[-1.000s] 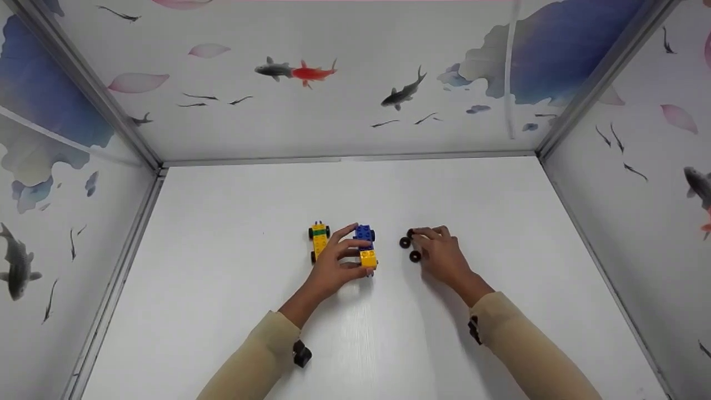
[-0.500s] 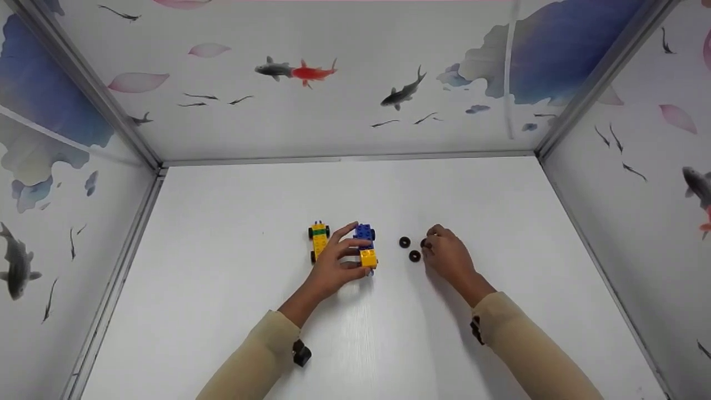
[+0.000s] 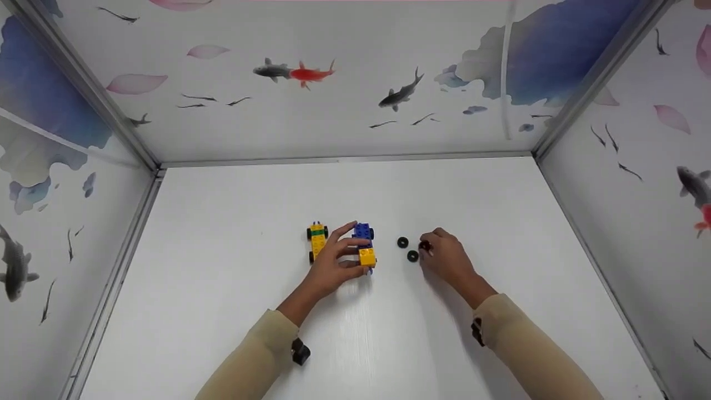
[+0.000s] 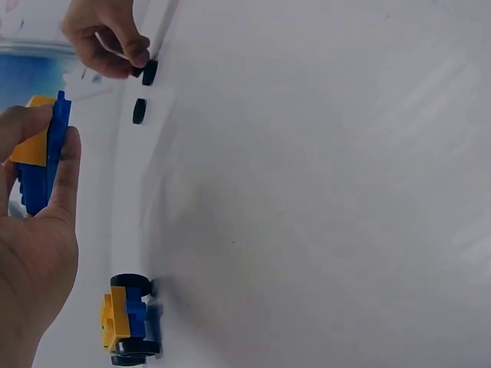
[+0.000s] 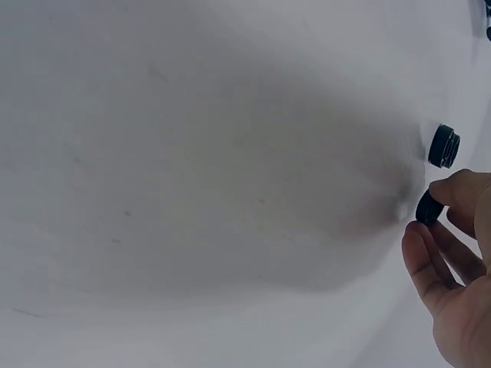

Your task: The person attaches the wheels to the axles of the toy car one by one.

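My left hand (image 3: 329, 268) grips a blue and yellow toy block car (image 3: 367, 256) between thumb and fingers; a black wheel shows on its far right side. In the left wrist view this block car (image 4: 32, 149) is raised off the table. On the right, my right hand (image 3: 450, 260) pinches a small black wheel (image 5: 430, 208) between thumb and fingertips. Two loose black wheels, one farther back (image 3: 402, 242) and one nearer (image 3: 412, 256), lie on the table just left of that hand. A second, mostly yellow block car (image 3: 316, 239) with black wheels stands beside my left hand, partly hidden by it.
The white table (image 3: 222, 311) is enclosed at the back and both sides by white panels (image 3: 355, 122) printed with fish and petals. Metal strips (image 3: 344, 161) run along where panels and table meet.
My right hand has drawn a black wheel a little to the right, away from the other two, and turned it between the fingertips. The left hand keeps its hold on the block car.
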{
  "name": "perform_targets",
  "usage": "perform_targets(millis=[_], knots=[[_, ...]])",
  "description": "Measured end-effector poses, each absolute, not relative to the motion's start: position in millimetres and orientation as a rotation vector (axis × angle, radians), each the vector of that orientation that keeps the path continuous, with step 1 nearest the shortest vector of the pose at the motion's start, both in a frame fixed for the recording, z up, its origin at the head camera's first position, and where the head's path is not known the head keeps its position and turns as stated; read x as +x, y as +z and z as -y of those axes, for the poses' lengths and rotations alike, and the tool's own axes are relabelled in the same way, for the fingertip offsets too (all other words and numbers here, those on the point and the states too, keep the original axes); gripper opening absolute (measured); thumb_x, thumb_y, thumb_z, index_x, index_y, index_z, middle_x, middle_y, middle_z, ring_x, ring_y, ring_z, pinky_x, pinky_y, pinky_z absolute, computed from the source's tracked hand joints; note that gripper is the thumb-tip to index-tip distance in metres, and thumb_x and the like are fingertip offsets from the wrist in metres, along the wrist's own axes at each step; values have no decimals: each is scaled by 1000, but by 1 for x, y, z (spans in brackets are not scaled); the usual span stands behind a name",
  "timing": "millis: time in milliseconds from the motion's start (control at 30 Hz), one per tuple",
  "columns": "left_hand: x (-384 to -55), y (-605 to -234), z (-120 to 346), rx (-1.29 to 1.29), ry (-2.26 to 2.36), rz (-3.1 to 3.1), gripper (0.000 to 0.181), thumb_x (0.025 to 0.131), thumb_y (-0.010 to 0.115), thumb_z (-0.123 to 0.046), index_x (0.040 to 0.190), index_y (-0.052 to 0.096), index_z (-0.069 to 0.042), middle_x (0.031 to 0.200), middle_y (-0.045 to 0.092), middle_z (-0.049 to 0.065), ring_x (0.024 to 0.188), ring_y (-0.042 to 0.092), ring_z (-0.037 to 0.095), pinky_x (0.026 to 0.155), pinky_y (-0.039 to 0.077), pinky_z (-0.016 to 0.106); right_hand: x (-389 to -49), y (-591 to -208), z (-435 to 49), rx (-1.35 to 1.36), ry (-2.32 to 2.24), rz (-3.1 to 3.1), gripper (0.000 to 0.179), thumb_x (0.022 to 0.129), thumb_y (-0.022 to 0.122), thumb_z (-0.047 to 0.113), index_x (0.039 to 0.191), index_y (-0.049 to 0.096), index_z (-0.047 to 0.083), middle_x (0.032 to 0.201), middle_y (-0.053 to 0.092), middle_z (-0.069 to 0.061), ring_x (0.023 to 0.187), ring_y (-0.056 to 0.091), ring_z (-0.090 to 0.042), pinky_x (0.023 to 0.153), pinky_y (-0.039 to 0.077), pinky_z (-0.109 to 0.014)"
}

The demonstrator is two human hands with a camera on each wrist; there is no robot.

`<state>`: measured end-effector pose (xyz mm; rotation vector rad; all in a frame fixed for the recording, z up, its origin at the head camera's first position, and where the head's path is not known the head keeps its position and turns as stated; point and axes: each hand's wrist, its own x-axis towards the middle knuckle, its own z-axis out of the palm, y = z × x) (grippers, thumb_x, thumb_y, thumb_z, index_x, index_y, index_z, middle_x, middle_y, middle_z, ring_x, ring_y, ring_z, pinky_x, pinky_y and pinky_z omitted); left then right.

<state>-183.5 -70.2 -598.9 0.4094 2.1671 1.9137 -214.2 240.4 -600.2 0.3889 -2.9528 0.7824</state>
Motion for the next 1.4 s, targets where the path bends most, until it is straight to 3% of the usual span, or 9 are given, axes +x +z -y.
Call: perform_targets(millis=[233,533,967,1400], knots=[[-184,-597,73,399,1891,-2189,53,95,87,-6,142,74,-27,183,24,-8,141,65,32,113,60,37,-213,-593,-229,480,958,2898,30,96,81,2,125,77,-4,115,72,-17,102,77,-31,88,67,-44],[-187,-598,74,393,1919,-2178,54,94,87,-4,141,75,-26,182,26,-8,141,65,32,113,59,38,-206,-584,-210,568,1197,2879,32,95,85,4,126,79,3,117,73,-11,102,78,-23,93,69,-42],[-188,-599,72,404,1954,-2165,52,95,87,-7,141,75,-26,182,27,-9,137,69,33,112,60,35,-197,-580,-189,850,1460,2786,34,101,79,4,135,77,5,123,79,-9,109,80,-24,99,66,-35],[-187,-596,73,439,1960,-2161,50,95,87,-7,141,75,-25,182,27,-6,135,70,33,112,60,37,-192,-576,-184,877,1451,2776,34,102,78,8,136,78,11,125,79,-8,114,79,-25,101,65,-34]])
